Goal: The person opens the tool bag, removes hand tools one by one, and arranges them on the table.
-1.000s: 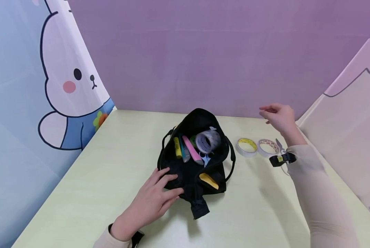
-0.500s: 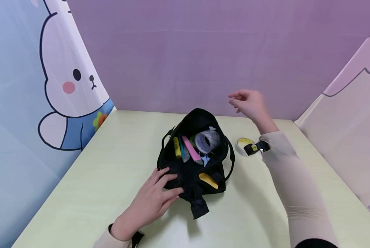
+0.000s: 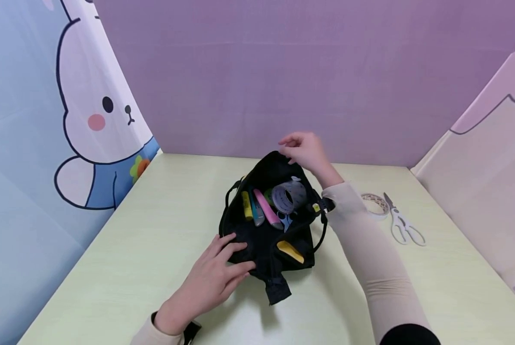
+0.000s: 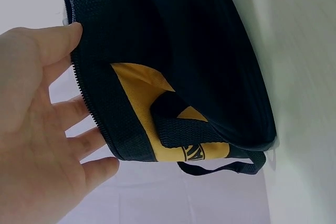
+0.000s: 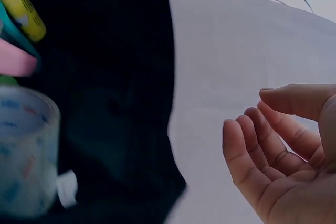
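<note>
Left hand, the nearer one, holds lightly between thumb and spread fingers the black bag, which lies at its two o'clock, long axis twelve-to-six, and at seven o'clock from the right hand, which hovers empty, loosely curled.

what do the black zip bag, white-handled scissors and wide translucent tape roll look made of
Black zip bag with yellow panel: matte fabric, judging by soft folds and textured webbing. White-handled scissors: dark grey blades suggest metal; smooth-looking handles suggest plastic. Wide translucent tape roll: likely smooth plastic film, as coloured marks show through.
</note>
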A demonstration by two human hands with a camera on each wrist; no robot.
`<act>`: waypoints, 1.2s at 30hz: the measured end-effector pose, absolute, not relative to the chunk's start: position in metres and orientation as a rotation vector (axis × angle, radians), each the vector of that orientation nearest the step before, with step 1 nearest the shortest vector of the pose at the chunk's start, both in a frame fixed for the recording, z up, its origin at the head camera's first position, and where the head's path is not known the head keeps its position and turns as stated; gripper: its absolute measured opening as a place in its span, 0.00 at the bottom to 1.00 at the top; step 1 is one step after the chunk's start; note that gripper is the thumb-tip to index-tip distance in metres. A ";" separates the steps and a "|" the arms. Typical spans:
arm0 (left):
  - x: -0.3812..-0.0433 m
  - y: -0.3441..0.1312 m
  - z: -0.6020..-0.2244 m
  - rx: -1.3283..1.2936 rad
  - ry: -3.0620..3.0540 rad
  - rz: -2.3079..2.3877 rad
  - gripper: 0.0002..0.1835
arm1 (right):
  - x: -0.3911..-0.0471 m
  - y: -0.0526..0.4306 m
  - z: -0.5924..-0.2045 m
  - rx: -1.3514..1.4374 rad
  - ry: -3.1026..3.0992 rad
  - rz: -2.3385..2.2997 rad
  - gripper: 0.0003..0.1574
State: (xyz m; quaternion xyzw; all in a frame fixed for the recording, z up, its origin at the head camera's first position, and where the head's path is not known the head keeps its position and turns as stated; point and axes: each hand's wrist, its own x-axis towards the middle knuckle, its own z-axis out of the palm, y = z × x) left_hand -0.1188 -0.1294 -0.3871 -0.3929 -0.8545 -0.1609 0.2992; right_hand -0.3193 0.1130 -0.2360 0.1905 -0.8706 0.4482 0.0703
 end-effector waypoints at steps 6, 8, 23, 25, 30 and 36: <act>-0.119 -0.129 -0.388 -1.044 -2.256 -0.432 0.28 | -0.321 0.100 -0.254 0.616 -2.750 1.303 0.13; -0.119 -0.129 -0.389 -1.044 -2.255 -0.432 0.28 | -0.323 0.099 -0.259 0.624 -2.799 1.250 0.12; -0.119 -0.130 -0.388 -1.041 -2.277 -0.452 0.28 | -0.332 0.097 -0.273 0.728 -3.095 0.553 0.17; -0.119 -0.130 -0.388 -1.041 -2.282 -0.453 0.28 | -0.331 0.097 -0.276 0.715 -3.137 0.494 0.18; -0.119 -0.130 -0.388 -1.043 -2.280 -0.452 0.29 | -0.329 0.094 -0.282 0.666 -3.185 0.427 0.17; -0.119 -0.129 -0.387 -1.042 -2.273 -0.462 0.28 | -0.328 0.090 -0.285 0.624 -3.182 0.370 0.05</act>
